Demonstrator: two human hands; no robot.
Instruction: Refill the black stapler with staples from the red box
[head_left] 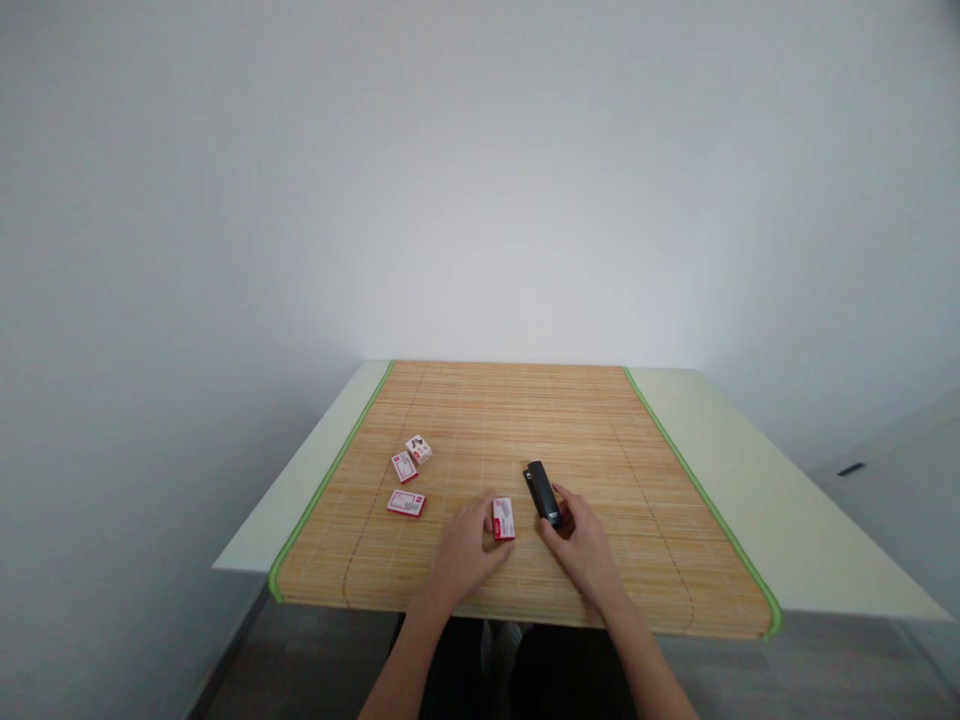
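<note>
Near the front edge of the green-trimmed bamboo slat mat (525, 410) on a pale table (720, 450), white wall (480, 200) behind, left hand (465, 550), fingers loosely open, touches a small red-and-white cardboard box (503, 519); right hand (581, 545) pinches a black oblong stapler (542, 493).

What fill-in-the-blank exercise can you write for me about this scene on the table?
1. The stapler by the right hand is ____.
2. The bamboo mat has a ____ border.
3. The left hand is at a red and white box; ____ more small boxes lie further left.
Missing words: black; green; three.
</note>
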